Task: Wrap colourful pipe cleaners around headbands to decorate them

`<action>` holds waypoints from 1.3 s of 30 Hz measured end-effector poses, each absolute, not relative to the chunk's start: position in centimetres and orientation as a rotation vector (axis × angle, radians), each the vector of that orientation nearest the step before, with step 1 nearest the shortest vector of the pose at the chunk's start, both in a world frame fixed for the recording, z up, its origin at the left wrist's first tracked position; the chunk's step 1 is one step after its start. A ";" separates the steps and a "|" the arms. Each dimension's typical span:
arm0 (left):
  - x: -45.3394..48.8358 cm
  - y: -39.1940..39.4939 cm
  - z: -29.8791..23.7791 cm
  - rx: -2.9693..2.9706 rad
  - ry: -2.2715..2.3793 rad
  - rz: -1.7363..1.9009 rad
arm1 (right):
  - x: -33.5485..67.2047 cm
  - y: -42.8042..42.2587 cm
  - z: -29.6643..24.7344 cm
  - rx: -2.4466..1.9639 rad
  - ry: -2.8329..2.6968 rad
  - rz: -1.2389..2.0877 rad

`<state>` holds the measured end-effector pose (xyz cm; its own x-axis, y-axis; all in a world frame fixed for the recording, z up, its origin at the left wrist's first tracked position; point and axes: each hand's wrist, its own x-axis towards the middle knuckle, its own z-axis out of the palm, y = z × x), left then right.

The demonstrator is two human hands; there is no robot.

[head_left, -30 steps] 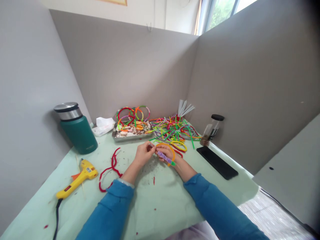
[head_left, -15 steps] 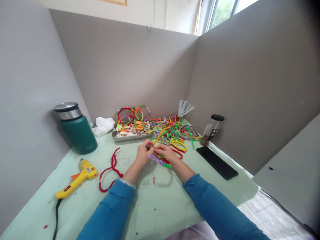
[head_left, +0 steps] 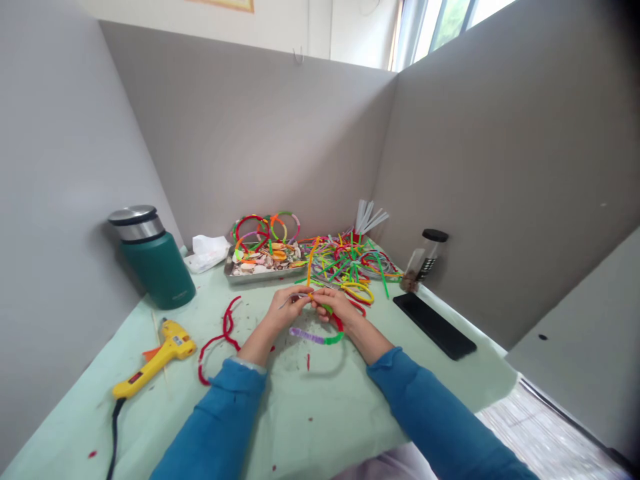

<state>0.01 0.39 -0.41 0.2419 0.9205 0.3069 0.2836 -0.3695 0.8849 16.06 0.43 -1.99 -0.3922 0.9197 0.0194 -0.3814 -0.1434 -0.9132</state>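
Now the multicoloured band (head_left: 333,340) has swung lower, curving nearer the wearer than the grips, and the orange stem (head_left: 311,263) stands steeper beyond them, apparently being worked between the fingertips. The right grip (head_left: 335,307) clasps the band; the left grip (head_left: 289,309) pinches a thin grey strip (head_left: 286,301). Fingers hide the join.

Grey partitions (head_left: 250,133) flank the table (head_left: 345,413); a window (head_left: 450,23) shines above.
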 end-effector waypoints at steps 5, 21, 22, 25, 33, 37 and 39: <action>-0.2 0.9 -1.1 1.917 1.146 1.200 | 16.0 0.4 -1.8 -0.729 -1.125 1.703; -0.4 1.2 -1.0 2.220 1.137 1.305 | 16.1 0.4 -1.9 -0.684 -1.167 1.588; -0.3 1.2 -1.0 2.218 1.133 1.318 | 16.1 0.4 -1.9 -0.682 -1.165 1.580; -0.3 1.2 -1.1 2.198 1.133 1.335 | 16.1 0.5 -2.1 -0.672 -1.164 1.569; 0.0 0.7 -0.7 2.110 1.163 1.267 | 16.0 0.4 -2.0 -0.689 -1.160 1.535; 0.1 0.4 -0.4 2.103 1.184 1.229 | 16.1 0.4 -2.1 -0.689 -1.186 1.537; 0.1 0.4 -0.4 2.102 1.180 1.218 | 16.0 0.5 -2.1 -0.693 -1.217 1.522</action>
